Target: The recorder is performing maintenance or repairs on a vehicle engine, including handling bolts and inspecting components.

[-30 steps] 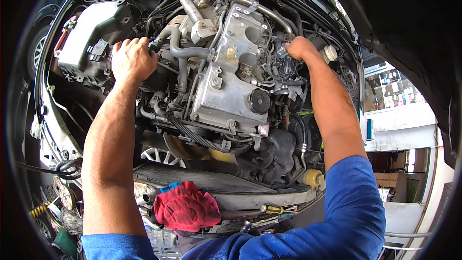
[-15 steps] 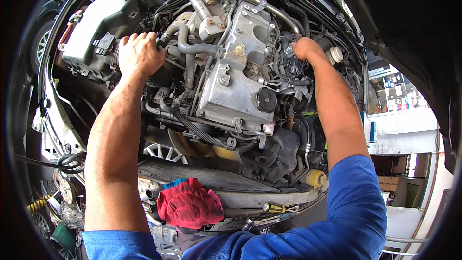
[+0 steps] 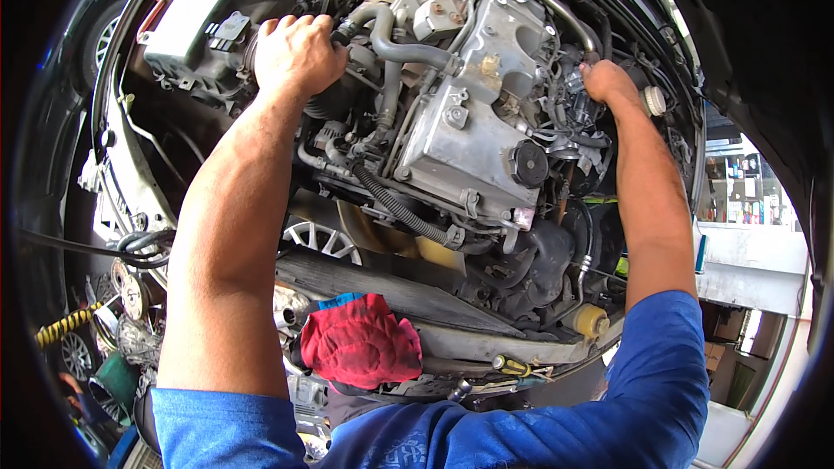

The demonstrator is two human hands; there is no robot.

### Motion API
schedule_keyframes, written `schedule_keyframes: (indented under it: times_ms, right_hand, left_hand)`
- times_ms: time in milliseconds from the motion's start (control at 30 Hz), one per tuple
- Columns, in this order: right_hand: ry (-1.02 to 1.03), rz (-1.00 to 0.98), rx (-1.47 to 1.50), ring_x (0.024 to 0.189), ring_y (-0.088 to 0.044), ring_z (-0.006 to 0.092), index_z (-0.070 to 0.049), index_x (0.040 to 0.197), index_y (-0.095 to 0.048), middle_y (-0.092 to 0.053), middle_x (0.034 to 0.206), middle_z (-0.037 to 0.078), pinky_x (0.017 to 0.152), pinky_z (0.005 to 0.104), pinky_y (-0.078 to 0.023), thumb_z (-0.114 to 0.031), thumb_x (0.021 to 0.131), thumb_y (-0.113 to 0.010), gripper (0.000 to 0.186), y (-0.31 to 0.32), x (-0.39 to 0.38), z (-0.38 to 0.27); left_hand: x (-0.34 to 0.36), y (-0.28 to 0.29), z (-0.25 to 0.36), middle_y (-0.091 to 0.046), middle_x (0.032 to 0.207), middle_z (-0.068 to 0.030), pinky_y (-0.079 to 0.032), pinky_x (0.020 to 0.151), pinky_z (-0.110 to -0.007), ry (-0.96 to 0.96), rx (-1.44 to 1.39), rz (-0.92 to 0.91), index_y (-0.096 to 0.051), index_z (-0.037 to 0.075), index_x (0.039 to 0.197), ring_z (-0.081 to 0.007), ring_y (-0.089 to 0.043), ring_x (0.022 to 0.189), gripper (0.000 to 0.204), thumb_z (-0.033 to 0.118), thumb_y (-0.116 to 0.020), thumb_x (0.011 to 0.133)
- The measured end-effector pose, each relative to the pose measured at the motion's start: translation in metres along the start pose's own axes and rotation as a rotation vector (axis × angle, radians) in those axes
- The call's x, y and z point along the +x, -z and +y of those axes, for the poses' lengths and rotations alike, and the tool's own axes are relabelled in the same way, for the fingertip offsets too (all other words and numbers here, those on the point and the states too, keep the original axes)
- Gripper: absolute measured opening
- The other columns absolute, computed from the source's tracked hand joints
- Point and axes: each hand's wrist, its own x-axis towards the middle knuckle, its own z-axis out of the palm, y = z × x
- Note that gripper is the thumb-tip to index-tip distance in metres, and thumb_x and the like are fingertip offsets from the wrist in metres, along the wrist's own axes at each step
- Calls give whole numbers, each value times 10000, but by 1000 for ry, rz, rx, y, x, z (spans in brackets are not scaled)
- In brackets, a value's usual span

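Note:
My left hand is wrapped over the dark ribbed intake hose beside the air filter box. The fingertips are out of sight on its far side. On the other side of the engine, my right hand is closed by the lower end of a bent metal pipe; what its fingers hold is hidden. Between the hands lies the grey metal valve cover, with a black oil filler cap. A grey curved rubber hose runs from near my left hand to the cover.
A red cloth lies on the front edge of the engine bay. To its right rest a yellow-handled screwdriver and a yellow cap. A corrugated conduit crosses the engine's front. The dark raised hood hangs at the right.
The whole view has shifted, so the engine and both arms appear farther right, with the engine higher. Both hands keep their places on the engine parts.

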Motion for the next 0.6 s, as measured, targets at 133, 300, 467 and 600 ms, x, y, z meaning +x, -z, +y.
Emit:
schedule_keyframes:
  times_ms: [133,300,467,600]
  right_hand:
    - [70,-37,-98,1180,-556,352,-23,1179,-634,-593,1241,209,991,426,-439,-438,917,-512,505,23,-29,-26]
    - [80,-6,-61,1179,-554,358,-36,1193,-628,-587,1243,221,980,433,-446,-390,929,-484,465,11,-12,-11]
    - [26,1,-21,1181,-553,358,-41,1185,-632,-587,1243,220,981,442,-445,-386,936,-481,452,13,-22,-23]
    - [127,-48,-139,1182,-550,367,-37,1192,-629,-591,1239,219,981,451,-443,-448,944,-475,505,14,-16,-16]
  left_hand:
    - [-5,-4,-9,-681,984,-52,-391,950,-402,6,38,20,-674,112,961,-222,-608,1028,313,363,-600,789]
    - [-1,-2,-3,-676,1013,-46,-376,976,-396,15,40,8,-670,124,997,-214,-598,1057,327,378,-597,805]
    - [-4,-6,-8,-671,1007,-66,-388,967,-419,13,40,10,-663,102,1012,-245,-595,1070,360,398,-608,815]
    - [-4,-3,-7,-670,1012,-64,-386,967,-420,10,39,0,-663,104,1014,-241,-595,1070,357,396,-610,814]
